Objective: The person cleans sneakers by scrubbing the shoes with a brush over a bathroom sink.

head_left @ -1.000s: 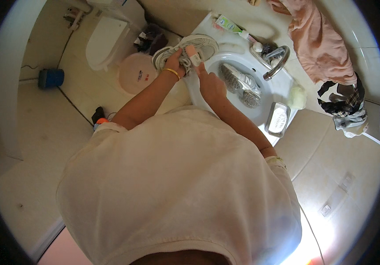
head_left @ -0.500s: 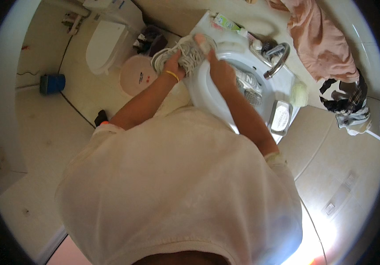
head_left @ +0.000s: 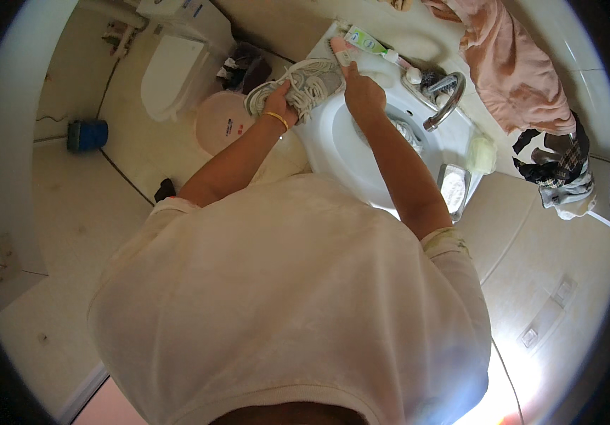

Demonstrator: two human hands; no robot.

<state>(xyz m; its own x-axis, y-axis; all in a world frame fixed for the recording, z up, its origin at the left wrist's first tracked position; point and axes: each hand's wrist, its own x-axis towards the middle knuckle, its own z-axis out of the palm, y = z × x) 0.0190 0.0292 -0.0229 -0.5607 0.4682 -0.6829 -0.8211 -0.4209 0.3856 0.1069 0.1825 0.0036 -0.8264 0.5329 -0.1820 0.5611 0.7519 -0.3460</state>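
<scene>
My left hand (head_left: 283, 106) is closed around a pale grey sneaker (head_left: 328, 82) with loose white laces, holding it over the left edge of the white washbasin (head_left: 317, 136). In my right hand (head_left: 364, 94) is a scrubbing brush (head_left: 342, 48) with a pink head and dark bristles, its handle gripped in my fingers. The brush head stands just beyond the shoe's right end; whether the two touch I cannot tell. A second sneaker (head_left: 408, 133) lies in the basin, partly hidden by my right forearm.
A curved metal tap (head_left: 449, 106) rises at the basin's right. Around it are a green-and-white tube (head_left: 364, 40), a metal dish (head_left: 454, 190) and a pale green round thing (head_left: 482, 154). A pink basin (head_left: 213, 134), toilet (head_left: 170, 74) and bagged bin (head_left: 252, 67) stand left.
My right hand has moved up and slightly right with the brush, away from the sneaker's upper. More of the brush head and the shoe's right end now shows. My left hand stays nearly still.
</scene>
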